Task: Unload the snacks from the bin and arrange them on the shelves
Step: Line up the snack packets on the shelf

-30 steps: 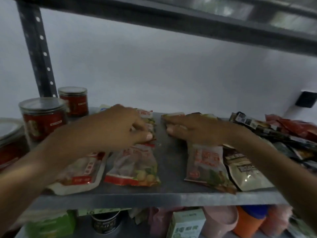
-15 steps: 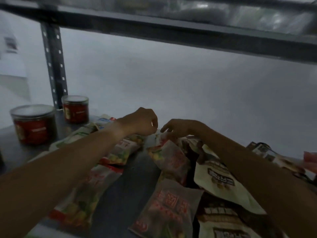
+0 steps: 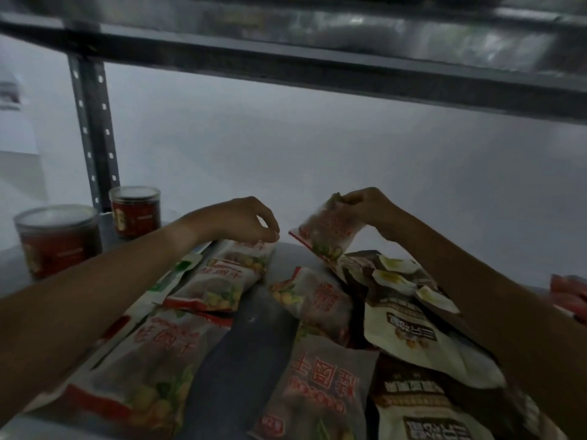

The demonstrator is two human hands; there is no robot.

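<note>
1. The right hand (image 3: 370,207) pinches the top edge of a red-and-clear snack packet (image 3: 327,231), fingers curled tight on it, so that the packet hangs tilted above the grey shelf (image 3: 251,350) with its lower corner near the packets beneath.
2. The left hand (image 3: 246,219), just left of the lifted packet and apart from it, has its fingers curled with the tips down at the far end of another such packet (image 3: 251,250); whether it grips or only touches that one is hard to tell (the fingertips blur into the wrapper).
3. Left of the lifted packet, a row of like packets (image 3: 216,285) lies flat on the shelf, running toward the camera; the left forearm covers part of the pale packets at its outer side.
4. Below the lifted packet lie more red-printed packets (image 3: 314,300), overlapping cream-and-brown bags (image 3: 409,331); the right forearm hides the bags' right side and the frame cuts off the nearest ones.
5. Far left of the lifted packet stand two red jars (image 3: 57,239) with clear lids, the smaller one by the perforated upright post (image 3: 93,134).
6. At the right edge something red (image 3: 568,293) is cut off and blurred.
7. Above everything runs the dark upper shelf (image 3: 317,68).
</note>
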